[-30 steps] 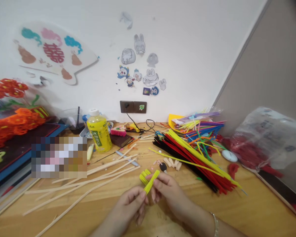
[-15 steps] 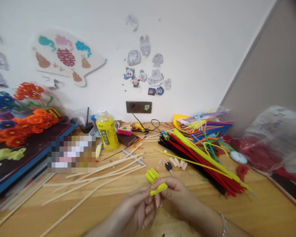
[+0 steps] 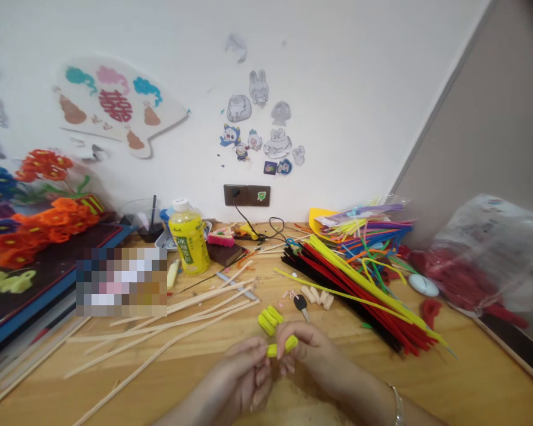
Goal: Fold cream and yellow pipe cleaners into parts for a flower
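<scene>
Yellow pipe cleaner piece [image 3: 272, 351] – short and fuzzy – is pinched between both hands just above the worktop [image 3: 471, 361], its middle hidden by the fingers and its two ends showing. The left hand [image 3: 240, 378] is curled nearly closed, its fingertips pressed to the end nearer the left; the right hand [image 3: 311, 355] is curled too, gripping the other end, with a silver bracelet [image 3: 397, 405] on its wrist. Just beyond the hands, a small bunch of folded yellow pipe cleaner [image 3: 267, 320] lies on the wood, apart from them. Beside it lie a black-headed key [image 3: 300, 303] and short pale wooden pegs [image 3: 318, 294]. To the right is a large heap of black, red and yellow pipe cleaners [image 3: 350, 290]; to the left, long thin wooden sticks [image 3: 160, 331] are strewn across the worktop. Farther back stand a yellow-labelled plastic bottle [image 3: 189, 244] and orange pipe-cleaner flowers [image 3: 48, 228] – and at right, a white computer mouse [image 3: 423, 285] rests by a plastic bag of red material [image 3: 484, 254].
</scene>
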`<action>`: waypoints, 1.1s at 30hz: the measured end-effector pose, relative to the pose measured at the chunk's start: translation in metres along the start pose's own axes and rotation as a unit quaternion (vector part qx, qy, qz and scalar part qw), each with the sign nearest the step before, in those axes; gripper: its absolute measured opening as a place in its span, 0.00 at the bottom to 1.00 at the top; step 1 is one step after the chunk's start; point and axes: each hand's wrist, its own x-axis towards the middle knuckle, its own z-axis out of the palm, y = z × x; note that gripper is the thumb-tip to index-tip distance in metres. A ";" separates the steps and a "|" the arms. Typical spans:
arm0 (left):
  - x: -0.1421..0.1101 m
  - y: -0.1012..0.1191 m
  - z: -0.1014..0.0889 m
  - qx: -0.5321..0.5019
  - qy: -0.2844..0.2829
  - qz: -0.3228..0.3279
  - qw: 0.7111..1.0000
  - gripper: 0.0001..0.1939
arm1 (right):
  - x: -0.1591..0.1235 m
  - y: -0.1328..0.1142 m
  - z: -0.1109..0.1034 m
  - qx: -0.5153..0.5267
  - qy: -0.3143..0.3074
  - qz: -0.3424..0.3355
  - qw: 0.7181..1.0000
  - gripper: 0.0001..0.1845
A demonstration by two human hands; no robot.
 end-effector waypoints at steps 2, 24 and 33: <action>0.000 0.002 -0.001 0.007 0.016 0.018 1.000 0.16 | 0.000 -0.004 -0.001 -0.015 -0.018 0.009 1.000 0.22; 0.003 0.006 -0.016 0.479 0.136 0.231 0.836 0.12 | -0.004 -0.005 -0.004 -0.414 -0.085 -0.047 0.905 0.22; 0.001 0.008 -0.010 0.580 0.058 0.215 0.784 0.16 | -0.004 -0.008 -0.007 -0.366 -0.136 -0.040 0.920 0.22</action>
